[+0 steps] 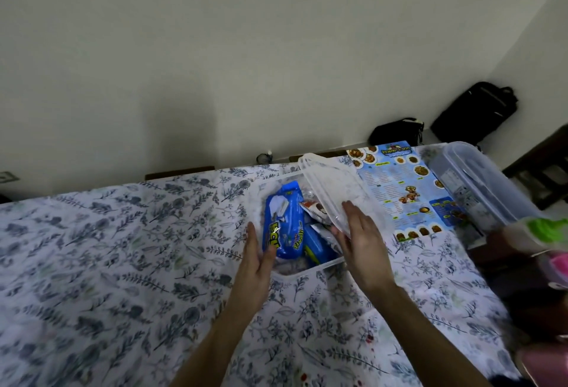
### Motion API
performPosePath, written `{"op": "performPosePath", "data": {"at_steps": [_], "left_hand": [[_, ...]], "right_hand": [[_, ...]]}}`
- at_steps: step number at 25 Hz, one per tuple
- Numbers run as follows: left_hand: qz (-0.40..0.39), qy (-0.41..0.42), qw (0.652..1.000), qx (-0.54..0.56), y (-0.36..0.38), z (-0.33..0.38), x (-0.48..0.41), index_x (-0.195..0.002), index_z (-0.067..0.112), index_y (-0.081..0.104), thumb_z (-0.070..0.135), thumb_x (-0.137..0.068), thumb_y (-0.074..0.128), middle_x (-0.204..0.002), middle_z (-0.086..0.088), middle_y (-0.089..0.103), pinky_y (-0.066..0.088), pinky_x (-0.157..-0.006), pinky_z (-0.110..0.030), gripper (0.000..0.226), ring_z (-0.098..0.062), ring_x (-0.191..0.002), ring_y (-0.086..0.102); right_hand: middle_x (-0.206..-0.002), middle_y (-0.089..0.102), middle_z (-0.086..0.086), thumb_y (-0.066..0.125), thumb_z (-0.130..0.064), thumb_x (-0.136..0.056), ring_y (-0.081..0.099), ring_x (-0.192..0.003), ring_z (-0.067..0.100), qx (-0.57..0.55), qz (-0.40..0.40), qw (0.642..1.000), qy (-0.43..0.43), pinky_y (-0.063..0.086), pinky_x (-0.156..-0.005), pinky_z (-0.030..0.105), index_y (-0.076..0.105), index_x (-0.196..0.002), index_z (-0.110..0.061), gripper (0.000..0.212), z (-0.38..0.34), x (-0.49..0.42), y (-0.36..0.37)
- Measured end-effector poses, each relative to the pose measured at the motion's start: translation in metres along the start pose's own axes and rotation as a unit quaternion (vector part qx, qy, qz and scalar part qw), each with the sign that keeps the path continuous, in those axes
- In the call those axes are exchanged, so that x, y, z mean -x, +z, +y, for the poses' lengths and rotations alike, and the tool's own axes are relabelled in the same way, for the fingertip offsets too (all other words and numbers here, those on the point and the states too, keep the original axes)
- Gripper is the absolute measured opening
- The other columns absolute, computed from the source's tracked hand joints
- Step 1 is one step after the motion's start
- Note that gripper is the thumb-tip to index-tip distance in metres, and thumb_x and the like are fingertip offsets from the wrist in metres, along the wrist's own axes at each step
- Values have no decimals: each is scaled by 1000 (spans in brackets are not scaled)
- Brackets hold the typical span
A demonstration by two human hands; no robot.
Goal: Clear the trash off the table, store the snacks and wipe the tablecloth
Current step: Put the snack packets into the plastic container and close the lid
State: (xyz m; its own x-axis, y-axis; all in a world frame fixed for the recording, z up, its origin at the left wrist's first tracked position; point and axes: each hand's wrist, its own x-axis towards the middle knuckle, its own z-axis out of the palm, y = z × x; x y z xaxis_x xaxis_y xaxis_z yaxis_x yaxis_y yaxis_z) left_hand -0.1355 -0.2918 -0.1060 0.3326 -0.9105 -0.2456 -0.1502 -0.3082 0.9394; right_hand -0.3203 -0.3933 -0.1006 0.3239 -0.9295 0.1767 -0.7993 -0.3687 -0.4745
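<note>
A clear plastic storage box stands on the floral tablecloth near the table's middle. Inside it lie blue snack packets and a red-and-white packet. My right hand grips the near edge of the clear lid, which is tilted over the box's right side. My left hand rests flat against the box's left wall, fingers extended.
A blue food menu sheet lies right of the box. A second clear lidded container sits at the far right. Green and pink items crowd the right edge. Two black bags rest against the wall behind.
</note>
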Motion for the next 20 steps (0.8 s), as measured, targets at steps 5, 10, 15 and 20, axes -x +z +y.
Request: {"op": "performPosePath", "data": {"at_steps": [5,10,15,20], "left_hand": [[17,-98,980,173,-14,15,0,-149,29,23,51,-97,27,-151,11,30,25,-116,-30,56,-11,-137,34],[31,-126,949,288,-24,23,-14,-145,18,35,59,-95,19,-148,-2,42,31,-113,-33,67,-19,-134,42],[72,-68,995,-11,-27,25,-27,-144,10,35,32,-96,49,-144,-10,46,36,-108,-31,54,-24,-131,46],[55,3,982,-178,-22,26,-37,-149,6,20,31,-96,48,-152,-15,27,28,-114,-35,65,-29,-141,30]], "right_hand": [[-148,41,12,37,-34,-100,40,-136,30,93,36,995,-17,18,-117,48,31,-145,-8,52,-58,12,25],[-149,34,5,21,-36,-99,39,-136,28,145,1,983,-113,19,-109,53,39,-141,-11,53,-90,45,63],[-143,50,3,34,-41,-98,40,-134,21,101,-32,981,-162,26,-110,43,47,-138,-14,50,-93,55,61],[-146,43,9,33,-48,-95,40,-132,26,15,38,999,25,32,-109,42,41,-139,-16,56,-49,10,21]]}}
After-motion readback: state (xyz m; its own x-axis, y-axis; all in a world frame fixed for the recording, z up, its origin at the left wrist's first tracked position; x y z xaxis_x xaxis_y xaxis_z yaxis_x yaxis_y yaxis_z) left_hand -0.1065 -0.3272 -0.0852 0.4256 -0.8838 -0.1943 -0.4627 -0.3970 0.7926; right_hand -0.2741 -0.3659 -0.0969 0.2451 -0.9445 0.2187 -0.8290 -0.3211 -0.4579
